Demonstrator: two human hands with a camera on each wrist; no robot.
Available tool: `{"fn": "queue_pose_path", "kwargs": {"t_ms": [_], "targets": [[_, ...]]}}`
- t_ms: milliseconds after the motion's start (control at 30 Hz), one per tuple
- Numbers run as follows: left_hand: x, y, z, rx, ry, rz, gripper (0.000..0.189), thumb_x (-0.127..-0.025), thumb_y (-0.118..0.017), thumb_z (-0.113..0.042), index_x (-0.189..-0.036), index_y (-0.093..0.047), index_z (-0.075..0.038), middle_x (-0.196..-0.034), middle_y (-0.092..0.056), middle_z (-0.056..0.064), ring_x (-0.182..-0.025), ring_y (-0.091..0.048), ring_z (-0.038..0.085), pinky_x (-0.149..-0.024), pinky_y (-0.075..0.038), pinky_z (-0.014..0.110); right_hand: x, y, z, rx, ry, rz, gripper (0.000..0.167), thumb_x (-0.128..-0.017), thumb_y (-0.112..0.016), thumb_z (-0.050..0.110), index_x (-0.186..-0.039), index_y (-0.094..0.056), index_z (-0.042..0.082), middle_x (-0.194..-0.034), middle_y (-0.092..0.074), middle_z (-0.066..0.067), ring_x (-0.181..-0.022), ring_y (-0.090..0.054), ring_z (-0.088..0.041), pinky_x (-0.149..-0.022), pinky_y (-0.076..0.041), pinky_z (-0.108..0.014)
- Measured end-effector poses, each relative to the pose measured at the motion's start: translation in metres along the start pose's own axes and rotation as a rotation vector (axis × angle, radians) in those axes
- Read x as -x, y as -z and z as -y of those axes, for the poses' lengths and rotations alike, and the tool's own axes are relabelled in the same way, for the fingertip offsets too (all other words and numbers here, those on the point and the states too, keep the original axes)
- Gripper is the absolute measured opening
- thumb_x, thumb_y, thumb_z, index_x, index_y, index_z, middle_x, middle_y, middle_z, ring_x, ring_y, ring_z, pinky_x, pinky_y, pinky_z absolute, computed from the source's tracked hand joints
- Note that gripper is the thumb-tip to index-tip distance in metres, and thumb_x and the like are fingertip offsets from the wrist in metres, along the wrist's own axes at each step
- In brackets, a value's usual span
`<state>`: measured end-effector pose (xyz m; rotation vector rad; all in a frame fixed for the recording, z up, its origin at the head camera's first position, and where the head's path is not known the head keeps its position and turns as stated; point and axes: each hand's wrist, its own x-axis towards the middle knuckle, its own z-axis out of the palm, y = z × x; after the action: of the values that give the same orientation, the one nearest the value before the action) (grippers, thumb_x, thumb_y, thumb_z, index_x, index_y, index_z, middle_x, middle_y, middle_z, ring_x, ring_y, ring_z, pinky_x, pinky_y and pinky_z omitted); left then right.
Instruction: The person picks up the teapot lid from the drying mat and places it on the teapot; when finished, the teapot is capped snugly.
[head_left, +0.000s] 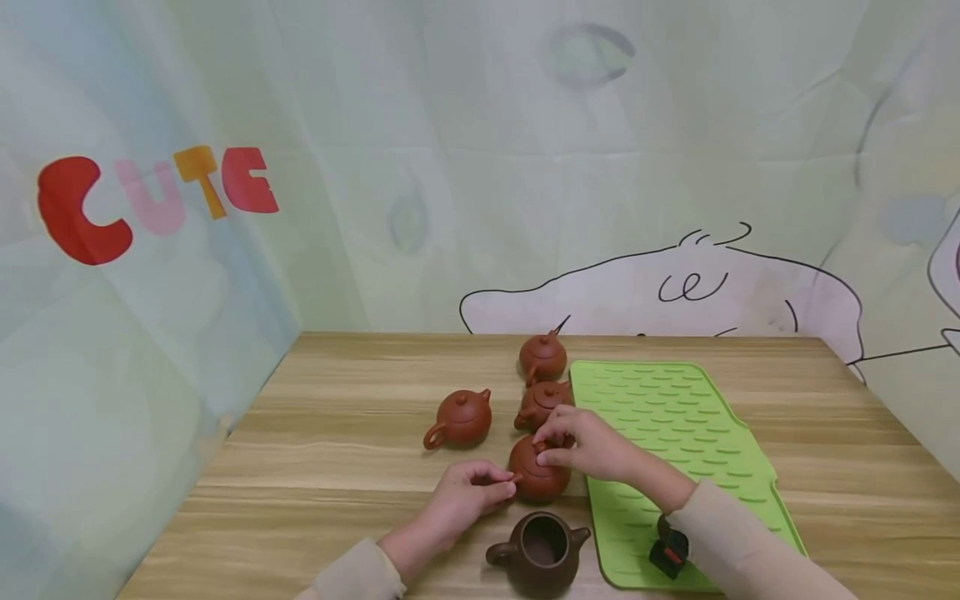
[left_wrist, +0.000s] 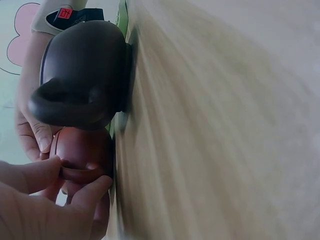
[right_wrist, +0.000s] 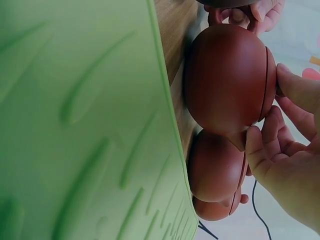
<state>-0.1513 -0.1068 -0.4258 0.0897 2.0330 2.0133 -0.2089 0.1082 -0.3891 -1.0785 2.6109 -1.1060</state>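
Note:
A reddish-brown clay teapot (head_left: pixel 542 485) stands on the wooden table, between both hands. My left hand (head_left: pixel 459 502) pinches its handle (left_wrist: pixel 82 174) between thumb and fingers. From above, my right hand (head_left: pixel 596 447) holds the small knob of its lid, thumb on one side and fingers on the other. In the right wrist view the lid (right_wrist: pixel 270 82) sits on the pot, and the spout (right_wrist: pixel 237 140) points toward the right hand's fingers. Nearest to me is a dark brown teapot (head_left: pixel 542 575), its round mouth uncovered.
Beyond the hands stand two more reddish teapots in line, one close behind (head_left: pixel 546 398) and one farther back (head_left: pixel 543 358). Another lidded teapot (head_left: pixel 463 419) is to the left. A green ridged mat (head_left: pixel 667 417) lies along the right side, under the right forearm.

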Motion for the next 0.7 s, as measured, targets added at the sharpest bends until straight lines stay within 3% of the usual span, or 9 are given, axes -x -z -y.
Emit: {"fn": "queue_pose_path", "kwargs": {"t_ms": [167, 333, 500, 700], "targets": [[0.002, 0.001, -0.001, 0.006, 0.009, -0.002, 0.023, -0.085, -0.067, 0.003, -0.104, -0.063, 0.016, -0.099, -0.072, 0.015, -0.079, -0.064, 0.006, -0.077, -0.054, 0.026, 0.0, 0.001, 0.0, 0.006, 0.01, 0.005, 0.014, -0.086, -0.073, 0.015, -0.097, -0.072, 0.007, -0.089, -0.057, 0.002, -0.083, -0.052, -0.012, -0.07, -0.049, -0.024], [0.003, 0.003, -0.004, -0.059, 0.005, 0.017, 0.028, -0.085, -0.07, -0.004, -0.108, -0.065, 0.011, -0.098, -0.072, 0.013, -0.078, -0.064, 0.006, -0.074, -0.052, 0.024, 0.006, 0.009, -0.001, -0.005, -0.003, -0.012, 0.019, -0.087, -0.072, 0.021, -0.101, -0.072, 0.008, -0.093, -0.061, 0.001, -0.085, -0.055, -0.012, -0.072, -0.051, -0.026], [0.008, 0.007, -0.011, -0.115, -0.013, 0.019, 0.036, -0.084, -0.072, -0.007, -0.116, -0.064, 0.007, -0.106, -0.069, 0.015, -0.083, -0.063, 0.009, -0.073, -0.053, 0.027, 0.018, 0.023, 0.002, -0.025, -0.041, -0.04, 0.026, -0.088, -0.072, 0.025, -0.107, -0.07, 0.006, -0.097, -0.063, -0.001, -0.085, -0.055, -0.009, -0.075, -0.051, -0.027], [0.017, 0.008, -0.021, -0.212, -0.052, -0.012, 0.038, -0.083, -0.074, -0.01, -0.116, -0.064, 0.005, -0.106, -0.067, 0.015, -0.088, -0.061, 0.013, -0.07, -0.051, 0.025, 0.038, 0.042, 0.006, -0.015, -0.019, -0.084, 0.028, -0.088, -0.071, 0.027, -0.109, -0.069, 0.007, -0.091, -0.061, 0.002, -0.082, -0.054, -0.007, -0.076, -0.051, -0.027]]}}
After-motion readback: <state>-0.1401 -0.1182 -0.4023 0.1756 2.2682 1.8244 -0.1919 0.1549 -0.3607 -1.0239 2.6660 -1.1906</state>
